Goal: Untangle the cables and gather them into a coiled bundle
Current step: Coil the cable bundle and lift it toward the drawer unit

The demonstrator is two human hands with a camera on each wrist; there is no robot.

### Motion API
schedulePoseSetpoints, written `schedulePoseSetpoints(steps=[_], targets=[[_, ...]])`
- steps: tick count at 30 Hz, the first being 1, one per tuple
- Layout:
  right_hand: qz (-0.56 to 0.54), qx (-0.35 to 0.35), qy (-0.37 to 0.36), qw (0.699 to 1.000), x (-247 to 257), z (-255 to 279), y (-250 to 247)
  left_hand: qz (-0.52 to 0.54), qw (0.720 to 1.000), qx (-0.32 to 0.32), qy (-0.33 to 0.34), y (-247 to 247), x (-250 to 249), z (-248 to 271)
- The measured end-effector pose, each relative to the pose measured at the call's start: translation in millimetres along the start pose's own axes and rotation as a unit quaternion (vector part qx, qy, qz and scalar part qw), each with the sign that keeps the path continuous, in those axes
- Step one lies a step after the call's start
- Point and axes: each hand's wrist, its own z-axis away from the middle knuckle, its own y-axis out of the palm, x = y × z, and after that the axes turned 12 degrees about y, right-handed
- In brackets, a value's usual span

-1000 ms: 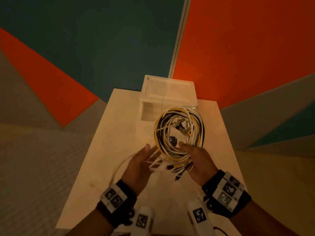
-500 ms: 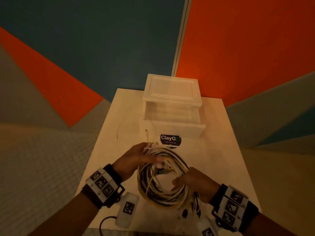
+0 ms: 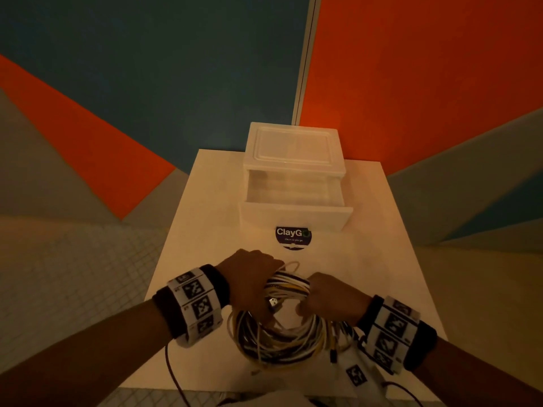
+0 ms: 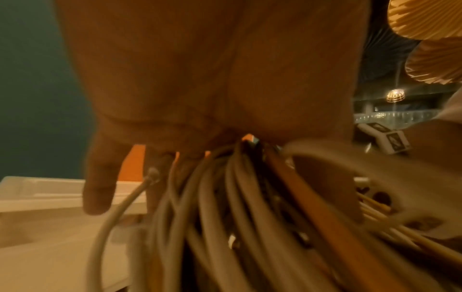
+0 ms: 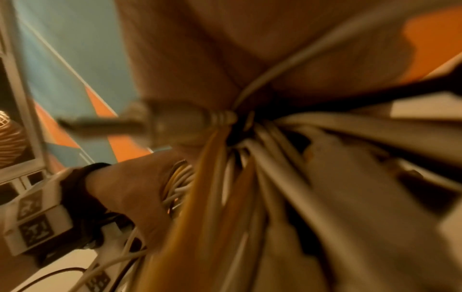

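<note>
Low in the centre of the head frame, a round coil of thin white, yellow and black cables [image 3: 279, 333] sits over the pale smooth desk [image 3: 205, 230]. The left hand [image 3: 249, 283] and right hand [image 3: 332, 298] each hold the coil's upper arc in a closed grip, side by side. Above them stands a translucent plastic drawer box [image 3: 293, 177], its drawer pulled out.
</note>
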Motion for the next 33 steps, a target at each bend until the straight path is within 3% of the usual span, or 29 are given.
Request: schedulePoseSetpoints(steps=[3, 10, 12, 15, 17, 19, 21, 22, 24, 26, 28, 29, 30, 32, 33], targets=[[0.005, -0.051, -0.005, 0.999, 2, -1, -3, 0.034, 0.999, -0.028, 0.026, -4, 0, -5], [-0.153, -0.22, -0.021, 0.963, -3, -7, 5, 0.014, 0.998, -0.039, 0.05, -24, 4, -9], [-0.165, -0.23, -0.04, 0.958, -5, -13, 3, 0.0, 0.998, -0.038, 0.049, -28, 5, -11], [-0.055, -0.21, -0.058, 0.974, -3, -24, 0, -0.025, 0.998, -0.043, 0.049, -29, 8, -18], [-0.052, -0.212, -0.077, 0.973, 1, -26, -3, -0.049, 0.996, -0.061, 0.034, -31, 11, -22], [-0.066, -0.223, -0.089, 0.968, 6, -26, -11, -0.066, 0.99, -0.121, 0.02, -34, 16, -17], [-0.143, -0.226, -0.071, 0.961, 8, -28, -22, -0.027, 0.97, -0.24, 0.003, -42, 18, -1], [-0.199, -0.227, -0.054, 0.952, 7, -32, -28, 0.008, 0.949, -0.316, -0.006, -47, 16, 10], [-0.32, -0.229, -0.012, 0.919, 4, -37, -39, 0.06, 0.879, -0.473, -0.013, -48, 13, 34], [-0.429, -0.221, 0.014, 0.876, 4, -43, -50, 0.124, 0.829, -0.545, -0.027, -37, 11, 54], [-0.51, -0.199, 0.028, 0.837, 6, -47, -61, 0.235, 0.834, -0.493, -0.081, -15, 14, 59], [-0.541, -0.182, 0.035, 0.821, 8, -47, -65, 0.34, 0.83, -0.423, -0.127, -4, 15, 56], [-0.57, -0.166, 0.031, 0.804, 10, -47, -69, 0.456, 0.808, -0.328, -0.179, 9, 17, 49], [-0.623, -0.124, 0.002, 0.772, 18, -42, -72, 0.629, 0.727, -0.137, -0.241, 33, 20, 34], [-0.645, -0.104, -0.012, 0.757, 21, -40, -72, 0.694, 0.669, -0.103, -0.245, 45, 26, 23]])
